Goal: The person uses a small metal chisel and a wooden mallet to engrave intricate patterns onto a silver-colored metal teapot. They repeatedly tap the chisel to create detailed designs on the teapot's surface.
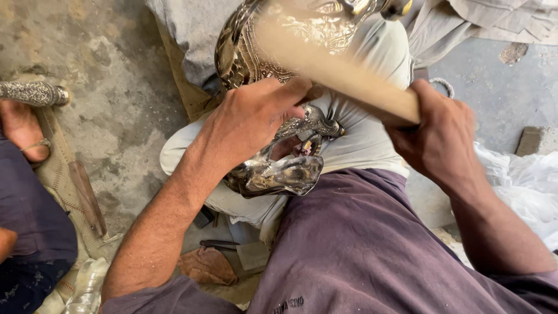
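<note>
Here, seen from the head camera, a metalworker sits on a rough concrete floor (116,75) with an ornate embossed silver vessel (273,46) propped on a pale cloth-covered cushion (372,134) in the lap. The left hand (250,125) presses down over the vessel's curved cast handle (279,171), fingers (285,90) curled together and clamped on the metalwork to steady it. The right hand (436,136) is wrapped tight around a wooden mallet handle (349,75), which shows as a motion-blurred streak across the vessel's decorated body.

At the left edge, another person's sandalled foot (23,131) rests near a second embossed silver piece (35,93), and a wooden-handled tool (87,197) lies on a woven mat (58,174). A crumpled brown rag (206,264) sits on the floor below the worker's left forearm, and white plastic sheeting (523,180) is bunched at the right.

The risk appears to lie in how close the holding hand is to the swinging wood: a stroke that drifts could catch the left knuckles, which sit just beside the blurred shaft. A glancing blow might also dent or flatten the raised pattern, and the vessel, resting only on soft padding, could roll or slip out from under the left hand if struck off-centre.
</note>
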